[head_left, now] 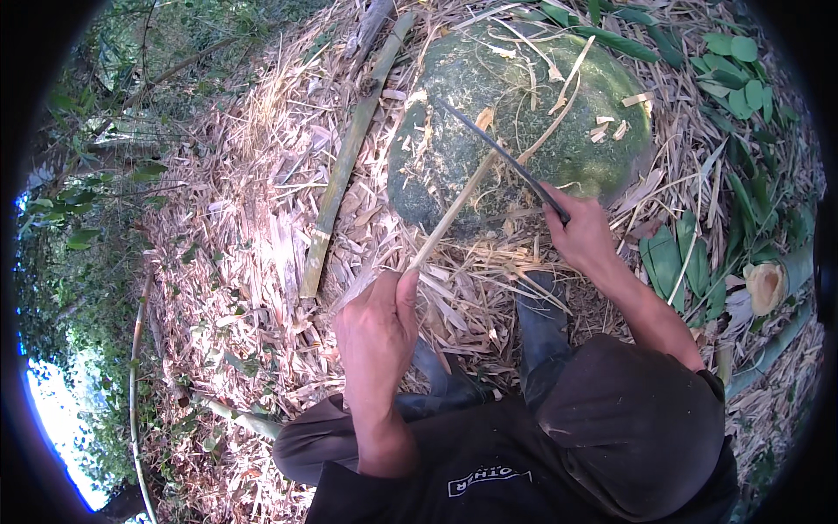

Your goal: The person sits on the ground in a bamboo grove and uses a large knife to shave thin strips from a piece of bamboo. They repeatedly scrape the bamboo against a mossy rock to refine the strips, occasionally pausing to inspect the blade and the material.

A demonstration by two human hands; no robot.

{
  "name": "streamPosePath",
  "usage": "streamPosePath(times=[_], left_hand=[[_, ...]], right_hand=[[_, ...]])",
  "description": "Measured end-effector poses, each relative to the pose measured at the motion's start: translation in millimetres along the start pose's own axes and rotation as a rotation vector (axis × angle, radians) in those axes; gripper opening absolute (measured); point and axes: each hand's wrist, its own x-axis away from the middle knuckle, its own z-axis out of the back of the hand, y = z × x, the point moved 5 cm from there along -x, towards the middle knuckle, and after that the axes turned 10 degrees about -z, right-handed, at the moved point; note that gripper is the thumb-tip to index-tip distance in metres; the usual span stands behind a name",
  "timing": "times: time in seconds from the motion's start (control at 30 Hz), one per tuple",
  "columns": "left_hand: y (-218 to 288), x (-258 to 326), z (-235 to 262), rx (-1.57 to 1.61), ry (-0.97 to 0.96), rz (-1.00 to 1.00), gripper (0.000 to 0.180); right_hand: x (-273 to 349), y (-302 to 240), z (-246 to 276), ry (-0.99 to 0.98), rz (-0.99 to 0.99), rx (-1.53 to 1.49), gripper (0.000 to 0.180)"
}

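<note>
My left hand [377, 319] is closed round the lower end of a pale, narrow strip [457, 206] that looks like split bamboo. The strip slants up and right, its far end meeting the blade of a long, thin knife [491, 140]. In my right hand [583, 234] is the knife's dark handle, fingers wrapped round it; the blade points up and left. Both blade and strip lie over a large, mossy green boulder [524, 96]. Curled shavings [532, 74] and small wood chips [599, 131] are scattered on top of the boulder.
A greenish bamboo pole [345, 166] lies left of the boulder. Dry husks and shavings [262, 244] cover the ground. Green leaves [685, 253] and a thick cut bamboo stem [768, 360] lie at the right. My rubber boots [543, 319] stand just before the boulder.
</note>
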Motion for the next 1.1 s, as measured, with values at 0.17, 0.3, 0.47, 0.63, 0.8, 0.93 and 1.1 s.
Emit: streamPosePath(times=[0.17,0.3,0.47,0.63,0.8,0.93,1.1], left_hand=[[17,-3,-6,0.0,0.121,-0.045,0.021],[34,-2,-9,0.079,0.163,-0.139,0.011],[44,2,-17,0.008,0.134,-0.148,0.019],[50,9,-22,-0.012,0.21,-0.19,0.014],[45,8,-25,0.0,0.213,-0.199,0.02],[44,12,-25,-0.043,0.271,-0.223,0.023],[42,6,-24,-0.031,0.248,-0.193,0.025]], right_hand=[[30,-32,8,-0.015,0.314,-0.062,0.063],[53,-63,23,-0.173,0.494,0.094,0.08],[51,-54,25,-0.169,0.496,0.057,0.08],[55,-55,28,-0.251,0.529,0.022,0.076],[51,-38,23,-0.175,0.458,0.033,0.074],[44,-51,25,-0.243,0.465,0.031,0.061],[34,-36,24,-0.175,0.383,-0.005,0.062]])
